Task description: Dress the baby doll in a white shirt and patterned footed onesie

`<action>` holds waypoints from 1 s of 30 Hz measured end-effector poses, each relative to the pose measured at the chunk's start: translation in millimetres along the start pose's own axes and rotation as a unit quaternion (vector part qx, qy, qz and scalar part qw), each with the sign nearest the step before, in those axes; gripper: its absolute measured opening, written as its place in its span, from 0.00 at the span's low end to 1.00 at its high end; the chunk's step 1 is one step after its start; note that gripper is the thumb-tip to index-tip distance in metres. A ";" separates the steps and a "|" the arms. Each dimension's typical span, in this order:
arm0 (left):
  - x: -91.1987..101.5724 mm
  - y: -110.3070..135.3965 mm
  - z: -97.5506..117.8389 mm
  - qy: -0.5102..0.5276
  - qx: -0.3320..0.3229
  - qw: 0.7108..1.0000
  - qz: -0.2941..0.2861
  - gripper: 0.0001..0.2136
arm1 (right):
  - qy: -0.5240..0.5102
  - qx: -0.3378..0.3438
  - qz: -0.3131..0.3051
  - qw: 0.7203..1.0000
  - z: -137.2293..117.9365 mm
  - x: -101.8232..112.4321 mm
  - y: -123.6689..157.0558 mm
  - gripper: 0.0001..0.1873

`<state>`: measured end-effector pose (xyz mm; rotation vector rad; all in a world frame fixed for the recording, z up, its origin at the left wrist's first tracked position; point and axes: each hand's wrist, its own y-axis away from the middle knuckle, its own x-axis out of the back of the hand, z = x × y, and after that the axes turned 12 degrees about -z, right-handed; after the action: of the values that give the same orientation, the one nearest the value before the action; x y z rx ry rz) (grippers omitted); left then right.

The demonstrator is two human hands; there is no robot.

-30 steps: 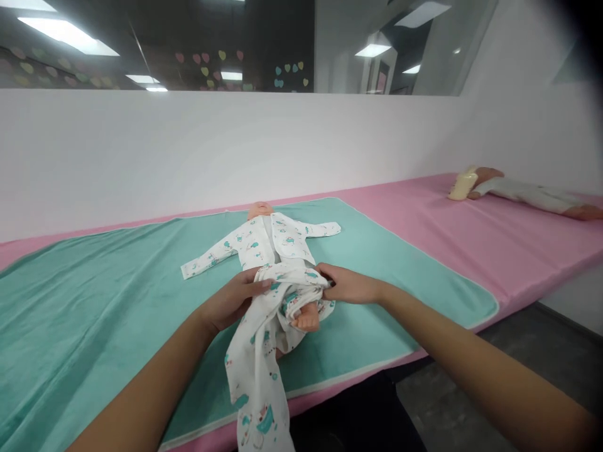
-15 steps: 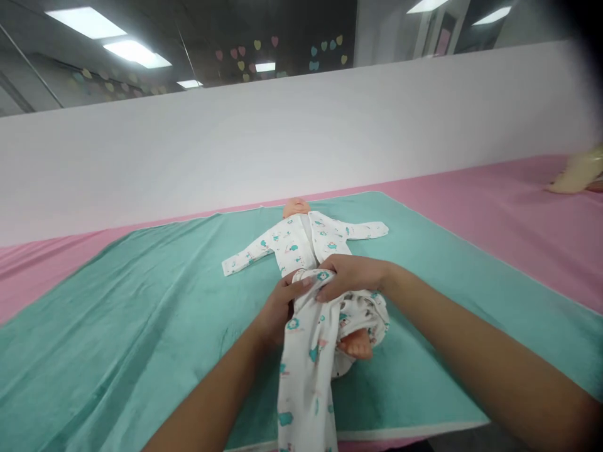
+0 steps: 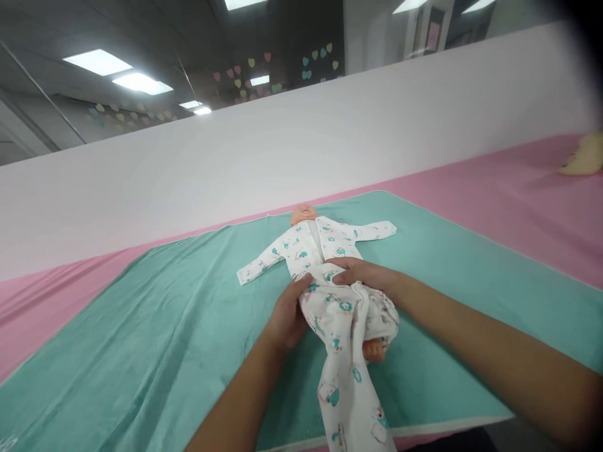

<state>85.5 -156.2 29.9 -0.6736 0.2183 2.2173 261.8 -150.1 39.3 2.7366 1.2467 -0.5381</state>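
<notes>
A baby doll (image 3: pixel 304 215) lies on its back with its head at the far side, dressed in a white printed top (image 3: pixel 306 251) whose sleeves spread out to both sides. Both my hands grip white printed baby pants (image 3: pixel 342 314) around the doll's lower body. My left hand (image 3: pixel 289 314) is closed on the left edge of the cloth, thumb on top. On the right side, my right hand (image 3: pixel 362 274) pinches the waist part. One doll foot (image 3: pixel 374 350) pokes out of the bunched right leg; the other pant leg hangs long toward me, and the doll's other leg is hidden.
A teal blanket (image 3: pixel 198 326) with some wrinkles lies under the doll, over a pink sheet (image 3: pixel 499 188). Behind stands a white wall panel (image 3: pixel 282 150) with glass above it. A pale yellowish object (image 3: pixel 584 157) sits at the far right edge.
My left hand has moved up and outward along the pants, spreading the cloth on the left. The long pant leg has swung right, and less of the foot shows. The view has tilted slightly.
</notes>
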 end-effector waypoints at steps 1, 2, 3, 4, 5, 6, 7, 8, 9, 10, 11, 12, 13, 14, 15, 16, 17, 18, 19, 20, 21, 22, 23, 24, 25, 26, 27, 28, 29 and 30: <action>-0.3 0.0 1.0 0.007 0.012 1.000 -0.001 0.20 | 0.023 -0.017 -0.013 0.999 -0.5 0.4 1.1 0.19; -0.4 0.0 2.0 0.012 0.028 1.000 -0.002 0.21 | 0.054 -0.039 -0.031 0.997 -2.3 0.4 3.3 0.20; -0.2 0.3 2.9 0.013 0.045 0.999 -0.003 0.22 | 0.092 -0.069 -0.053 0.992 -5.0 0.1 6.2 0.20; 0.2 0.9 4.0 0.011 0.059 0.998 -0.001 0.23 | 0.134 -0.106 -0.078 0.982 -8.2 -0.8 9.5 0.19; 0.9 2.0 5.1 0.006 0.065 0.998 0.000 0.24 | 0.177 -0.144 -0.099 0.969 -11.5 -1.9 12.7 0.18; 1.8 3.4 6.3 -0.008 0.066 0.998 -0.001 0.24 | 0.212 -0.174 -0.113 0.955 -14.1 -3.2 15.3 0.17; 3.0 5.2 7.4 -0.031 0.068 0.997 -0.012 0.24 | 0.235 -0.191 -0.119 0.946 -15.6 -4.2 17.2 0.16; 4.4 7.3 8.3 -0.065 0.078 0.994 -0.033 0.23 | 0.242 -0.191 -0.114 0.945 -15.8 -4.8 18.0 0.16; 5.9 9.4 8.8 -0.105 0.098 0.988 -0.063 0.22 | 0.236 -0.174 -0.097 0.951 -14.6 -4.9 17.7 0.15; 7.3 11.2 8.8 -0.146 0.127 0.976 -0.098 0.21 | 0.222 -0.149 -0.075 0.961 -12.3 -4.6 16.6 0.15; 8.6 12.7 8.3 -0.179 0.157 0.963 -0.129 0.21 | 0.203 -0.121 -0.053 0.970 -9.2 -3.8 14.9 0.15; 9.8 13.6 7.3 -0.195 0.182 0.951 -0.153 0.21 | 0.182 -0.095 -0.036 0.978 -6.0 -2.9 12.9 0.15; 10.5 13.8 6.2 -0.194 0.194 0.948 -0.164 0.21 | 0.159 -0.070 -0.025 0.984 -3.0 -2.1 10.9 0.15; 10.8 13.4 5.2 -0.180 0.189 0.952 -0.159 0.20 | 0.135 -0.049 -0.019 0.989 -0.5 -1.3 9.2 0.15; 10.4 12.3 4.5 -0.161 0.167 0.963 -0.137 0.19 | 0.109 -0.030 -0.018 0.993 1.4 -0.8 7.8 0.16; 9.3 10.9 4.4 -0.143 0.130 0.976 -0.103 0.19 | 0.081 -0.013 -0.020 0.996 2.7 -0.4 6.8 0.16; 7.4 9.2 4.9 -0.127 0.088 0.986 -0.065 0.19 | 0.055 0.002 -0.022 0.998 3.4 0.1 6.3 0.17; 4.9 7.4 5.8 -0.115 0.049 0.992 -0.029 0.19 | 0.033 0.011 -0.023 0.999 3.8 0.7 6.1 0.17; 2.0 5.7 6.9 -0.105 0.020 0.994 -0.001 0.19 | 0.019 0.015 -0.023 0.999 3.9 1.6 6.1 0.18; -1.0 4.2 7.9 -0.093 0.005 0.996 0.015 0.19 | 0.013 0.013 -0.022 1.000 3.6 2.9 6.3 0.19; -3.9 3.0 8.6 -0.080 0.002 0.997 0.019 0.19 | 0.014 0.005 -0.023 1.000 3.1 4.3 6.8 0.19; -6.3 2.1 8.8 -0.067 0.008 0.998 0.018 0.19 | 0.021 -0.008 -0.026 0.999 2.3 5.8 7.4 0.20; -8.2 1.4 8.5 -0.054 0.016 0.998 0.014 0.19 | 0.033 -0.025 -0.032 0.999 1.2 7.0 8.1 0.21; -9.8 1.1 7.9 -0.041 0.023 0.999 0.008 0.20 | 0.047 -0.044 -0.041 0.997 0.1 7.9 9.0 0.21; -11.1 1.0 7.2 -0.026 0.032 0.999 0.001 0.20 | 0.062 -0.063 -0.049 0.995 -1.0 8.1 10.0 0.22; -12.4 1.1 6.6 -0.012 0.039 0.999 -0.004 0.21 | 0.072 -0.079 -0.057 0.993 -1.9 7.8 10.8 0.22; -13.6 1.3 6.2 -0.001 0.044 0.999 -0.007 0.22 | 0.075 -0.085 -0.061 0.992 -2.3 6.9 11.4 0.23; -15.0 1.7 6.3 0.005 0.045 0.999 -0.006 0.22 | 0.069 -0.079 -0.058 0.993 -2.0 5.5 11.6 0.23; -16.4 2.2 6.7 0.007 0.044 0.999 0.001 0.21 | 0.054 -0.061 -0.052 0.995 -1.1 3.9 11.4 0.22; -17.6 2.8 7.5 0.006 0.041 0.999 0.009 0.20 | 0.033 -0.034 -0.042 0.998 0.4 2.3 10.6 0.22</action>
<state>90.1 -166.7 45.5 -0.6432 0.3208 2.2093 270.9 -155.6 37.4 2.6780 1.3735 -0.4069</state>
